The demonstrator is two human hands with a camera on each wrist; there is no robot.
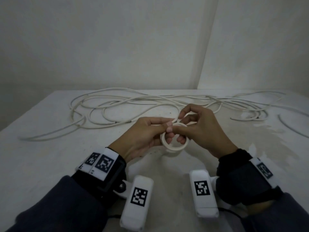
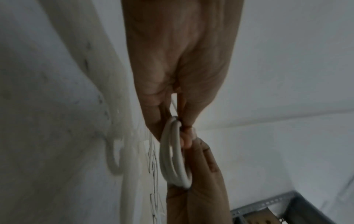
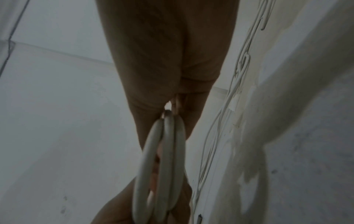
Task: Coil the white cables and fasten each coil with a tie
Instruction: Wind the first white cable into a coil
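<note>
You held a small coil (image 1: 173, 144) of white cable above the table (image 1: 50, 156), in front of you, between both hands. Your left hand (image 1: 143, 136) gripped the coil's left side: the thumb and forefinger were curled and pinched the top of the loops, and the lower fingers were hooked through the ring. Your right hand (image 1: 202, 129) gripped the right side, with its fingers curled around the loops and its thumb and forefinger pinching a short white end (image 1: 175, 120) at the top of the coil. Whether that end was cable or a tie could not be determined.

The left wrist view showed the coil (image 2: 175, 153) as three turns lying side by side, held at both ends by fingers. The right wrist view showed the same turns (image 3: 162, 163) edge-on.

The loose white cables (image 1: 133, 104) lay spread in a tangle across the far part of the table, well apart from the coil.
</note>
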